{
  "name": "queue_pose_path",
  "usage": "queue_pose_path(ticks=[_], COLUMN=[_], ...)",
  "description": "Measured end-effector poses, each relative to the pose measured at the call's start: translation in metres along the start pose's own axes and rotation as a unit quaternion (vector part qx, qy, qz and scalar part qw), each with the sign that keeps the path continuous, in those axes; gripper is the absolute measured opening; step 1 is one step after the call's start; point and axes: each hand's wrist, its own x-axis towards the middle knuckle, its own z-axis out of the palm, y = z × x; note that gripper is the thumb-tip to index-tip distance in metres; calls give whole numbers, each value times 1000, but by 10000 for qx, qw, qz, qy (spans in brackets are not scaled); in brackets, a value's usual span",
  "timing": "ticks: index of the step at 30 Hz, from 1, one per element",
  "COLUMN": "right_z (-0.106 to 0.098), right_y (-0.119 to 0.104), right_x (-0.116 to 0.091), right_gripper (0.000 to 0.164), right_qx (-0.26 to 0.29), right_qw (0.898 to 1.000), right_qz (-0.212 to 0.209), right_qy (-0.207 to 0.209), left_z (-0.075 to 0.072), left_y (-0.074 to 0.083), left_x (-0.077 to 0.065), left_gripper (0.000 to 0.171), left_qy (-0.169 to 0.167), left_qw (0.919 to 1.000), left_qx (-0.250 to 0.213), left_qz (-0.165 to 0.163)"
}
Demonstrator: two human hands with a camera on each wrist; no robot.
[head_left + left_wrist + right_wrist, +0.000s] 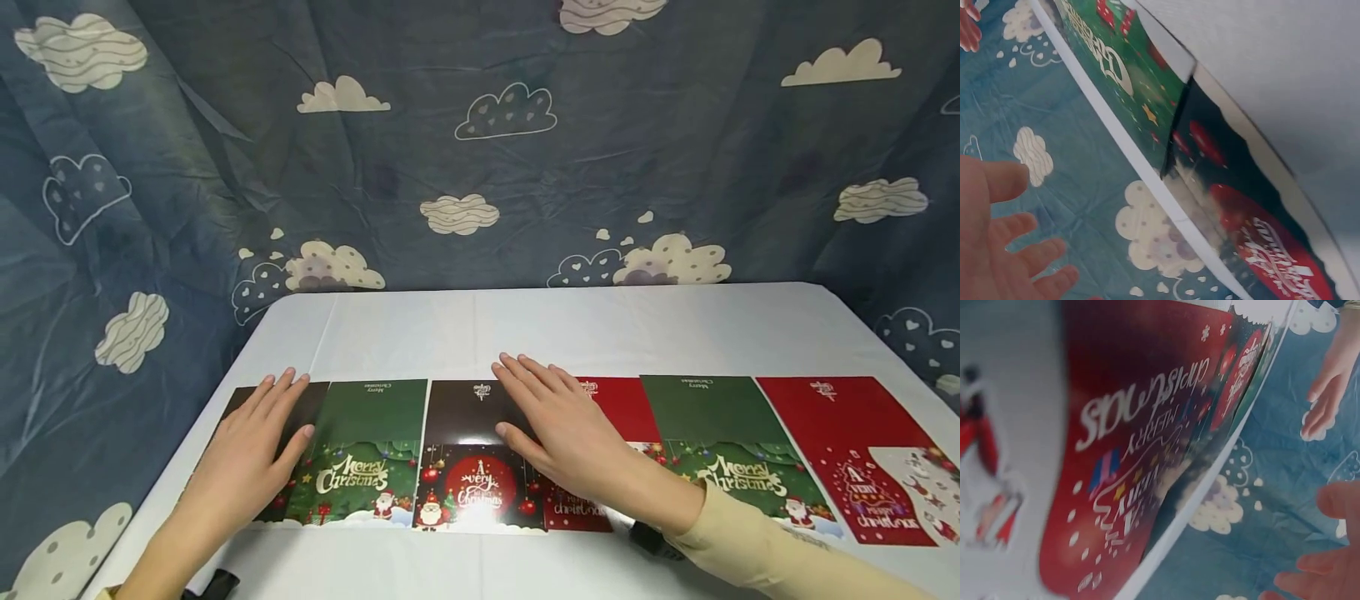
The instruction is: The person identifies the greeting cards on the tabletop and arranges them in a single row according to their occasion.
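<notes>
Unfolded Christmas cards lie side by side in a row. My left hand, fingers straight and thumb spread, is over the leftmost dark card and covers much of it. A green card lies just right of that thumb. With fingers extended, my right hand overlaps a dark card and the red card beside it. Neither hand grips anything. In the left wrist view the left hand's fingers are spread; the right wrist view shows the right hand likewise.
Farther right lie another green card and a red card. All rest on a white-covered table. A blue cloud-patterned cloth hangs behind it. Dark wrist straps show under the forearms.
</notes>
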Motion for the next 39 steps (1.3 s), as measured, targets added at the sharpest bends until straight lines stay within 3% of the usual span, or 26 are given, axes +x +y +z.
queue_pose_path(ticks=[3, 6, 9, 11, 14, 19, 22, 27, 31, 34, 39], right_z=[2, 5, 7, 8, 9, 13, 15, 19, 25, 32, 41], right_y=[-1, -4, -7, -10, -13, -18, -21, -29, -37, -43, -49], right_x=[5, 9, 11, 13, 18, 27, 30, 34, 38, 40, 46], right_gripper=[68, 67, 65, 62, 57, 51, 52, 52, 54, 55, 55], right_qx=[514, 1192, 1953, 2540, 3635, 5208, 5756, 6446, 6760, 6908, 7147], right_qw=[9986, 9925, 9791, 9637, 9239, 8352, 7907, 7247, 6863, 6667, 6342], right_qz=[48, 250, 569, 800, 1120, 1605, 1878, 2163, 2361, 2455, 2606], right_qy=[104, 106, -60, -202, -418, -740, -909, -1123, -1281, -1341, -1383], left_z=[1, 0, -2, -4, -6, -6, -6, -4, -2, 1, 5], left_y=[-5, -9, -10, -11, -12, -15, -16, -16, -14, -12, -13], left_x=[1, 1, 0, 0, 1, 4, 6, 9, 9, 7, 5], left_gripper=[59, 57, 55, 53, 52, 50, 48, 49, 52, 53, 55], left_qy=[267, 343, 217, 103, -55, -237, -364, -746, -1051, -1207, -1325], left_qw=[9991, 9967, 9918, 9866, 9752, 9581, 9479, 9134, 8848, 8761, 8716], left_qx=[-318, -729, -1149, -1423, -1929, -2551, -2838, -3625, -4081, -4151, -4170], left_qz=[66, -109, -512, -798, -1081, -1282, -1400, -1698, -1988, -2133, -2212])
